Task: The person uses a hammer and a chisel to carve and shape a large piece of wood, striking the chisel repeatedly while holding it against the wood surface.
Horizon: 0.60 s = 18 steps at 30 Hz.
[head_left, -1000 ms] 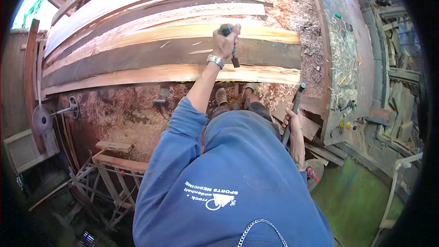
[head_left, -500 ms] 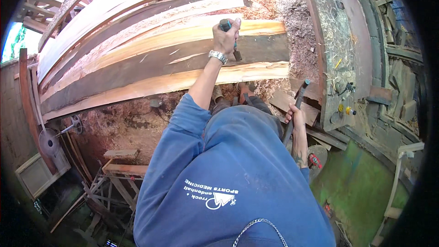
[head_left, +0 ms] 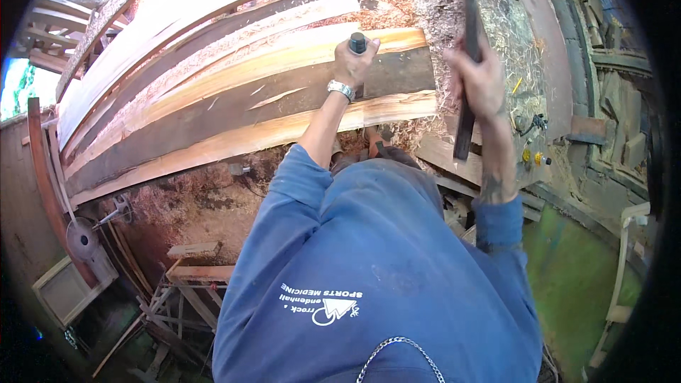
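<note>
My left hand (head_left: 349,69) is closed around a chisel (head_left: 357,43) with a dark, capped handle, held upright over a wooden plank. The plank (head_left: 213,115) has a dark brown middle band and pale yellow edges; the chisel's blade is mostly hidden behind my fingers and wrist. Raised to the right of the plank's end, my right hand (head_left: 482,84) grips a long dark hammer (head_left: 465,128). Its rounded end points away from me and is smeared by motion, while the handle's other end points back toward my body.
More sawn planks (head_left: 284,28) lie beyond, among wood shavings (head_left: 404,3). A shaving-strewn bench (head_left: 521,50) on the right carries a yellow pencil (head_left: 517,86) and small yellow items (head_left: 537,159). At lower left stand a fan (head_left: 84,238) and a wooden frame (head_left: 202,273).
My right hand has swung the hammer up and away from beside my hip to above the bench side. My left hand stays on the chisel, which now appears more upright.
</note>
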Each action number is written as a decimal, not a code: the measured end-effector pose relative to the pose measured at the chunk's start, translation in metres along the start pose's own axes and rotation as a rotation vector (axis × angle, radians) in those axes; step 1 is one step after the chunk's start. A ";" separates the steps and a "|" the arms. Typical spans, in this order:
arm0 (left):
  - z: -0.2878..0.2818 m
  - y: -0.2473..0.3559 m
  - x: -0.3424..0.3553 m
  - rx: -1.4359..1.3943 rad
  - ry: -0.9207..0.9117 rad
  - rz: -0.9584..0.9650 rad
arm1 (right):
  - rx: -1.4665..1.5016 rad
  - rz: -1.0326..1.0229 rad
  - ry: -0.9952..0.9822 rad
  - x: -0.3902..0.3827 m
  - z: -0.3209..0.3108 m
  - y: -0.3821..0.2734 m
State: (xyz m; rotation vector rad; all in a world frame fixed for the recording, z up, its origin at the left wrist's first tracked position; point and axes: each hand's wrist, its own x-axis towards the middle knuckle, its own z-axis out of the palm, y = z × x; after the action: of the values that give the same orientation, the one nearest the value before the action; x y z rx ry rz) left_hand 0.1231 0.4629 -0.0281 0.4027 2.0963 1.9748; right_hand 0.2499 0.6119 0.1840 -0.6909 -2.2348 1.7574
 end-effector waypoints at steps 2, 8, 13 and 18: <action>0.002 -0.001 0.002 0.010 0.001 0.014 | 0.087 -0.261 0.119 0.024 0.008 -0.048; 0.007 -0.009 0.008 0.154 -0.019 0.311 | -1.023 -0.178 -0.220 0.042 0.037 0.021; 0.013 -0.009 0.004 0.000 -0.090 -0.024 | -0.883 -0.348 -0.355 0.051 0.031 0.043; 0.008 0.001 0.007 0.045 -0.062 -0.141 | -0.472 -0.360 0.126 0.062 0.041 -0.023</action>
State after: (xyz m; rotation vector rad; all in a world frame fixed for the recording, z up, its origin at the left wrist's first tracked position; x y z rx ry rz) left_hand 0.1200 0.4731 -0.0273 0.3111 2.0732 1.8164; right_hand 0.1729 0.6025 0.1877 -0.4239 -2.5099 1.0044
